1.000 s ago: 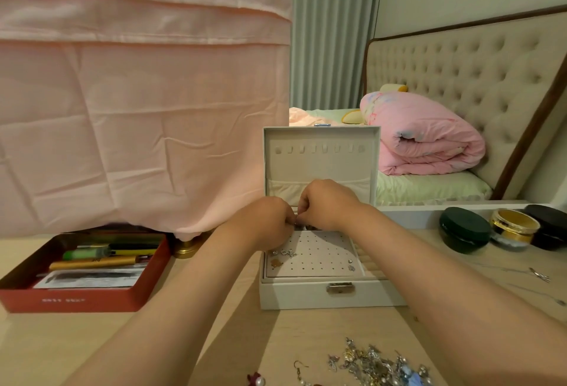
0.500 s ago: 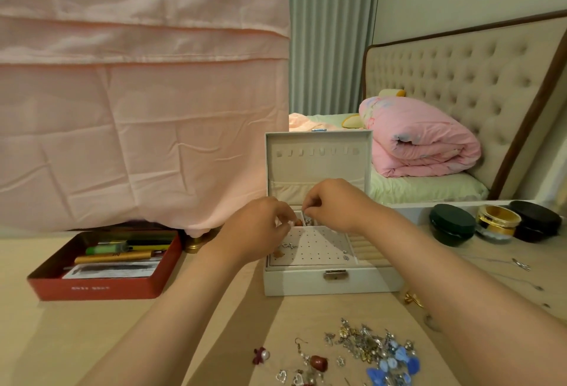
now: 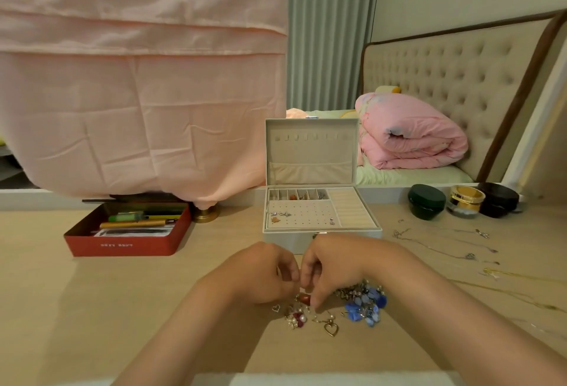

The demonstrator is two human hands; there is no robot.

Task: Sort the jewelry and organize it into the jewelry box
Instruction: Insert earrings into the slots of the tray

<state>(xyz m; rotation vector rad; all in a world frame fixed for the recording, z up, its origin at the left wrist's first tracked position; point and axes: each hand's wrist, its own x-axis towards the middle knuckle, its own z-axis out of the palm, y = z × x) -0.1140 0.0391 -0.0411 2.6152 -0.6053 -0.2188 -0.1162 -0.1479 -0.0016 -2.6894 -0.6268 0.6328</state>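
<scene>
Both the left hand and right hand pinch a red-bead earring, probably untangling it for the jewelry box at 12 o'clock.

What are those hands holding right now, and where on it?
The right hand seems to pinch the red-brown bead charm by its gold top; the left hand's grip cannot be told.

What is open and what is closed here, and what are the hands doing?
Jewelry box: open, lid standing up.
Red tin: open, pens inside.
Green jar: lid on.
Gold jar: lid unclear.
Black jar: lid on.
Right hand: pinching the red bead earring.
Left hand: fingers curled beside it; grip unclear.
</scene>
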